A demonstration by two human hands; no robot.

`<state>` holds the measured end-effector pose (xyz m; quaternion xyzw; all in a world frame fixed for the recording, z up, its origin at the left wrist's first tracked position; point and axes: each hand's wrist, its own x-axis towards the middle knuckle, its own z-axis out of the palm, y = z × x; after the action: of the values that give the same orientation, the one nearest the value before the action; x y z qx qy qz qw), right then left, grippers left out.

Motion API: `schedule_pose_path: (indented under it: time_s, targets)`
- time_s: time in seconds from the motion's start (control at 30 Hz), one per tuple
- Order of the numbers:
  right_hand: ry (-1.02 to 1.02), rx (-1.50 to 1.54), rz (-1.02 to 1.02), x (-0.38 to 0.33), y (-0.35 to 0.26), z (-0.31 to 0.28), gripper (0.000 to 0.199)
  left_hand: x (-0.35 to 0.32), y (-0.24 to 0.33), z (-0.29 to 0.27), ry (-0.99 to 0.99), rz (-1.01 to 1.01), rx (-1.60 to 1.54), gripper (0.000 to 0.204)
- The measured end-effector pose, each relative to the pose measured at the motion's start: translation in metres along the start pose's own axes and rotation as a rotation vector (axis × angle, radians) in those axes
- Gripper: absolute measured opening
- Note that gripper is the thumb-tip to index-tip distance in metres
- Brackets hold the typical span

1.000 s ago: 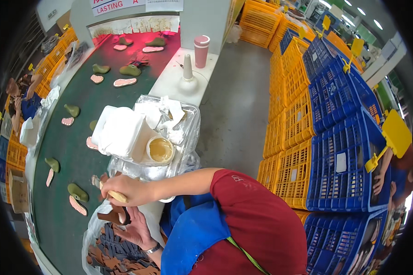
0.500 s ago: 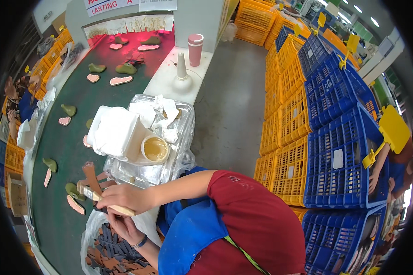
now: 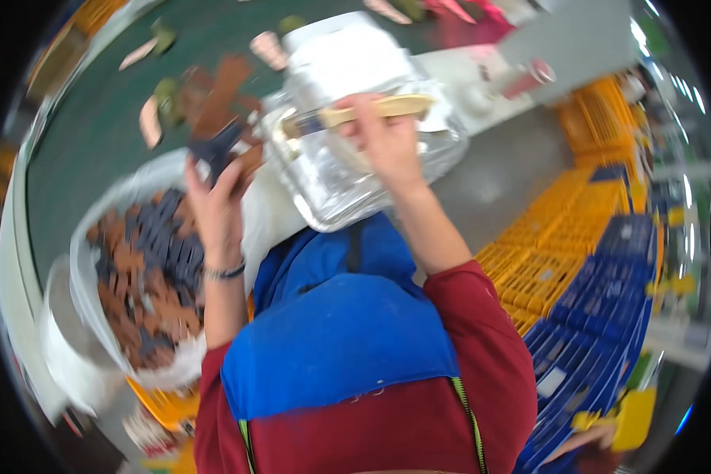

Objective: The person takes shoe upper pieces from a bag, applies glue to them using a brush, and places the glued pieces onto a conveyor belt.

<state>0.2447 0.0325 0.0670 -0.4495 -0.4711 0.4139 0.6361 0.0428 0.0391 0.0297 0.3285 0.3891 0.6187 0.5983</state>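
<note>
- Your left hand (image 3: 212, 197) is raised over the green conveyor belt (image 3: 95, 134); its fingers are closed on a small bunch of flat brown and dark strips (image 3: 217, 118), which stand up above the fingertips.
- Your right hand (image 3: 387, 142) is lifted in front of you, fingers wrapped round the wooden handle of a brush (image 3: 355, 114). The brush lies roughly level, its darker end pointing toward your left hand.
- The brush sits over a clear plastic tray (image 3: 347, 182), which holds a white container (image 3: 347, 59); motion blur hides what else is in the tray.
- Below your left forearm stands a white plastic-lined bin (image 3: 95, 261) filled with more brown and dark strips, like those you hold.
- Shoe insoles, pale and green (image 3: 154, 110), lie scattered on the belt beyond your left hand, apart from each other.
- Yellow crates (image 3: 545, 253) and blue crates (image 3: 600, 340) are stacked on the floor to your right, well apart from both hands.
- Another person's hand (image 3: 584, 438) shows at the lower right, beside a yellow object among the blue crates.
</note>
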Motion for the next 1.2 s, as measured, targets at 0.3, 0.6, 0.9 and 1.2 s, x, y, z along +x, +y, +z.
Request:
schedule_pose_path:
  time_s: [0.3, 0.6, 0.9, 1.2]
  targets:
    - [-0.054, -0.209, -0.173, -0.005, 0.004, 0.034, 0.014, -0.009, 0.000, 0.009, -0.001, 0.102, 0.041, 0.057]
    - [0.080, -0.111, -0.292, -0.008, -0.005, 0.039, 0.012, -0.009, -0.002, 0.004, 0.011, 0.099, -0.045, 0.058]
    - [0.035, -0.182, -0.121, 0.001, -0.002, 0.015, 0.013, 0.009, 0.019, -0.011, -0.010, 0.112, 0.111, 0.052]
    - [0.142, -0.008, -0.063, 0.013, -0.028, -0.027, 0.016, 0.032, 0.067, -0.051, -0.100, 0.029, 0.484, 0.033]
